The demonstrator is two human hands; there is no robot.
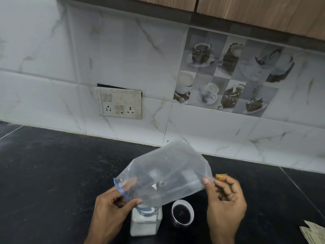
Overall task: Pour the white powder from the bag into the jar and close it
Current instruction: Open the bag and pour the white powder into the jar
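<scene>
A clear plastic bag (167, 175) with a blue zip edge hangs tilted over the square glass jar (146, 223), its mouth pointing down into the jar's opening. The bag looks nearly empty. White powder fills the jar's lower part. My left hand (112, 208) pinches the bag's mouth beside the jar's neck. My right hand (226, 203) pinches the bag's raised bottom corner, with a small tan object (221, 176) at its fingertips. The jar's lid (182, 214) lies upside down on the black counter (52, 173), just right of the jar.
A white marble-tiled wall with a switch and socket plate (120, 103) runs behind the counter. Decorative coffee tiles (226, 80) sit to the right, wooden cabinets above. Some folded paper (314, 233) lies at the bottom right corner.
</scene>
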